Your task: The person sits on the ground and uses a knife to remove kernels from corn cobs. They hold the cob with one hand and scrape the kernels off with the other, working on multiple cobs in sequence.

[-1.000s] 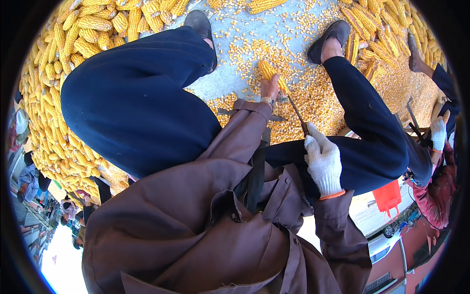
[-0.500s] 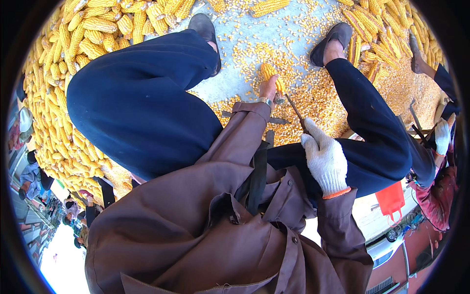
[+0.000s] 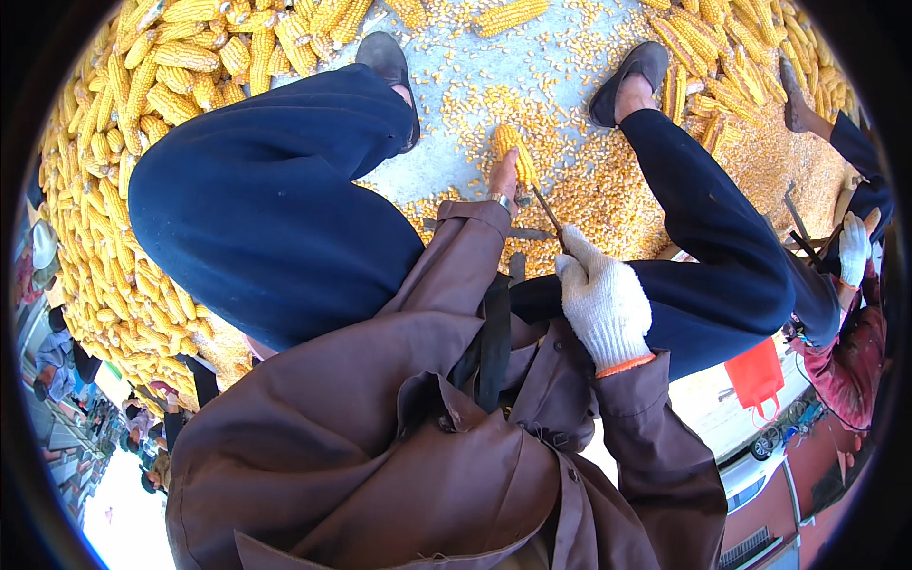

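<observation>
My bare left hand (image 3: 504,176), with a watch at the wrist, is closed around a yellow corn cob (image 3: 511,142) between my knees. In a white knitted glove, my right hand (image 3: 606,294) grips a thin, dark, rod-like tool (image 3: 549,211). The tool's far end meets the lower part of the cob, close to my left fingers. Its handle end is hidden inside the glove. Below the cob, loose corn kernels (image 3: 608,204) cover the ground.
Heaped corn cobs (image 3: 104,228) lie along the left, with more cobs (image 3: 722,57) at the upper right. One cob (image 3: 511,16) rests alone ahead. At the right sits another person with a white-gloved hand (image 3: 853,249). A red bag (image 3: 755,375) is behind my right leg.
My right hand and the tool have shifted left and slightly up toward the cob. The left hand and cob also sit a little further left, as the whole view shifts slightly.
</observation>
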### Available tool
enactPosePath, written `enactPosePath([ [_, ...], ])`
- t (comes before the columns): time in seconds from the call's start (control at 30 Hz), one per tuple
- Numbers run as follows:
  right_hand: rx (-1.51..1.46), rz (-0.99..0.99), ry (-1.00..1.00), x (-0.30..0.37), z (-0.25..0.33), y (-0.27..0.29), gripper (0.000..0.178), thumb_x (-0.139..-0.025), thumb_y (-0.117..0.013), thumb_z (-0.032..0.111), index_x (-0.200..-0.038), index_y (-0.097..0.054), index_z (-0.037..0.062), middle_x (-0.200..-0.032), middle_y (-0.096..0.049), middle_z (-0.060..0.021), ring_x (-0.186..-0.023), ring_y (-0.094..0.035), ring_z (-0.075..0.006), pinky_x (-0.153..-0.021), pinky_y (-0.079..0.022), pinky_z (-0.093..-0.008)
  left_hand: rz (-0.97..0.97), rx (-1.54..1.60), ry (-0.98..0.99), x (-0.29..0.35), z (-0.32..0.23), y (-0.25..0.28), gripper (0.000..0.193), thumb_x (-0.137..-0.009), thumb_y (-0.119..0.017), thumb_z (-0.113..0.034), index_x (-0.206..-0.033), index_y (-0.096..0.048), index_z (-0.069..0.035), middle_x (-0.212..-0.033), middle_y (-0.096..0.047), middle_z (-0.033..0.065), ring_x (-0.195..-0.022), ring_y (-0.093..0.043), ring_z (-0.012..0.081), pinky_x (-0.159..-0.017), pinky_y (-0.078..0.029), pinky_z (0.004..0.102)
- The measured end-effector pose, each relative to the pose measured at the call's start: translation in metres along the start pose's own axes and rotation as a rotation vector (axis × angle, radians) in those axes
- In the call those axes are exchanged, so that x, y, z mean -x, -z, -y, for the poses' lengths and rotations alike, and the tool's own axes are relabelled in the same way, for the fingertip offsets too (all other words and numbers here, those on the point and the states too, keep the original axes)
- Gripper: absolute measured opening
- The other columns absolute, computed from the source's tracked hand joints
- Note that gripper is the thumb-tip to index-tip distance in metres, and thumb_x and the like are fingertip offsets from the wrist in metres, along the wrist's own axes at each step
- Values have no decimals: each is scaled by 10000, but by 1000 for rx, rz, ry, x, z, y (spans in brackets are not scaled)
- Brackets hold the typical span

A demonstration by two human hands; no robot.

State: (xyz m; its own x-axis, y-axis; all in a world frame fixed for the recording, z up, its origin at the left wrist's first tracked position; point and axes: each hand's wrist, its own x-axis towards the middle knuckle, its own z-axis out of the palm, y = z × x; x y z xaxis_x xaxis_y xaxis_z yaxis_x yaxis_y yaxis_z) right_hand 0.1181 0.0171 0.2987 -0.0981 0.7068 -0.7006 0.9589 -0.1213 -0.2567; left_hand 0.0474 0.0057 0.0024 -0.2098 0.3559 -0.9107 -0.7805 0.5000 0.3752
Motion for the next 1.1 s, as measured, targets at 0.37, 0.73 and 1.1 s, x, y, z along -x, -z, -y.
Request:
enactPosePath([
  [0.37,-59,-30,-123,-6,-9,-27,363,-874,-599,266,-1213,-623,139,-1031,-672,-161,-966,-656,-300,-811,-508,-336,17,30,18,1,-3,5,582,-829,-610,-441,-1111,-512,58,-1017,-615,189,-904,-605,299,-767,-466,390],
  [0.73,-85,-105,-43,-32,-22,-44,350,-876,-601,321,-1195,-638,184,-921,-680,-167,-850,-666,-325,-724,-529,-387,27,49,22,-1,-7,9,576,-832,-607,-439,-1111,-515,56,-1012,-617,186,-897,-607,297,-761,-468,390],
  [1.1,-477,5,-205,-46,-41,-50,400,-890,-599,314,-1240,-608,120,-1063,-683,-140,-989,-664,-248,-850,-491,-322,62,70,25,0,-15,9,570,-835,-604,-436,-1111,-518,55,-1007,-619,183,-890,-609,295,-755,-470,390],
])
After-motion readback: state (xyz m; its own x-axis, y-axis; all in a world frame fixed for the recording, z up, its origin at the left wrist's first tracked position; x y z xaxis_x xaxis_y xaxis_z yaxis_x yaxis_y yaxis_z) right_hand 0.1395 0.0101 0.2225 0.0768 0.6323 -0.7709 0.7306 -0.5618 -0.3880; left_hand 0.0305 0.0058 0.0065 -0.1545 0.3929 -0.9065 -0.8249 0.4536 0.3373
